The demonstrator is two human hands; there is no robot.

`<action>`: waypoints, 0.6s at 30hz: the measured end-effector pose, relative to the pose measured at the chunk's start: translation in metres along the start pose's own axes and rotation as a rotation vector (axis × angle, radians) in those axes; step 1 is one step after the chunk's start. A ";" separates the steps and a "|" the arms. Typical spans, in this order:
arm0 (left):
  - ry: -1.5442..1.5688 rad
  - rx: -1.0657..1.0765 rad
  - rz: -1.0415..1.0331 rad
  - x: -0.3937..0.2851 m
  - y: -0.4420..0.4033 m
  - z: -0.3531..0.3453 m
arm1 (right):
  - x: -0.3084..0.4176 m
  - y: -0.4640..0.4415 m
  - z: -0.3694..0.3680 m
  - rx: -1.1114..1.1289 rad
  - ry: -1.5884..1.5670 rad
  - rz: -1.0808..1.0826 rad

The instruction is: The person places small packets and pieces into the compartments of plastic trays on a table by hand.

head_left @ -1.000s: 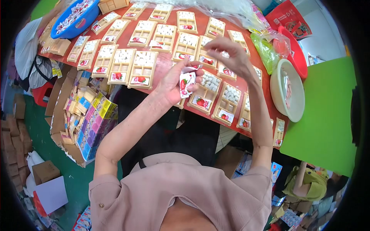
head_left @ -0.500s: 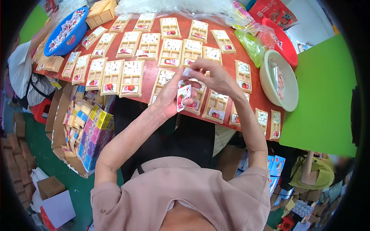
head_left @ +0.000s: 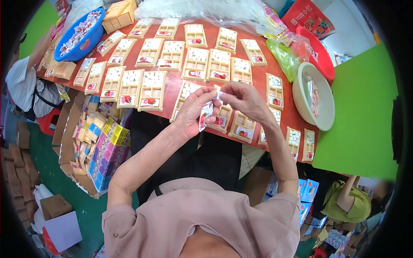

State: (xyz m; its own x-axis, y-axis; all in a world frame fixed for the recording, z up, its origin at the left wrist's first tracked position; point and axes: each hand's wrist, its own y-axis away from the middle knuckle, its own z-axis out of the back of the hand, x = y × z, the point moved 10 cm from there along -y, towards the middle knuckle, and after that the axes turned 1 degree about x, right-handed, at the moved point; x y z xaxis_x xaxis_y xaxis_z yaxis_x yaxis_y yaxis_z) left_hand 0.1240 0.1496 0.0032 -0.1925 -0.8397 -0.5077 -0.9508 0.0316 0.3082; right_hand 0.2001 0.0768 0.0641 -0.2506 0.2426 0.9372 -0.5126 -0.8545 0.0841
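My left hand is closed around small sachets with a strawberry print, which hang below its fingers. Its thumb and fingertip meet a small white packet, whose kind is too small to make out. From the other side my right hand pinches that same white piece. Both hands hover over the near edge of the table, above a tray partly hidden by the left hand. Below the right hand lies another compartmented tray with white pieces and a strawberry sachet.
Several similar trays cover the red table. A blue basin of sachets stands far left, a pale bowl with pink pieces at right. A carton of small boxes sits left below. Other people are nearby.
My right hand has moved down slightly, and the white piece now sits lower between both hands' fingertips. The left hand keeps its sachets. The whole view has shifted a little.
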 end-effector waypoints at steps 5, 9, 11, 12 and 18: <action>0.186 0.024 0.043 0.008 0.014 -0.002 | 0.037 0.029 0.005 -0.255 0.240 0.186; 0.346 0.020 0.128 0.031 0.027 -0.006 | 0.059 0.050 -0.014 -0.366 0.464 0.346; 0.418 0.062 0.150 0.043 0.031 -0.011 | 0.069 0.056 -0.034 -0.350 0.591 0.433; 0.411 0.065 0.153 0.045 0.035 -0.012 | 0.073 0.060 -0.044 -0.342 0.651 0.480; 0.449 0.034 0.153 0.061 0.061 0.004 | 0.071 0.073 -0.072 -0.284 0.575 0.454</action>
State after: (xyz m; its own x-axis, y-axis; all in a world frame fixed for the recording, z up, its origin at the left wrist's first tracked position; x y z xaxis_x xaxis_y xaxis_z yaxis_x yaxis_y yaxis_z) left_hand 0.0532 0.1019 -0.0119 -0.2140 -0.9751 -0.0585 -0.9287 0.1846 0.3217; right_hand 0.0856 0.0642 0.1120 -0.8315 0.1639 0.5307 -0.4296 -0.7954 -0.4275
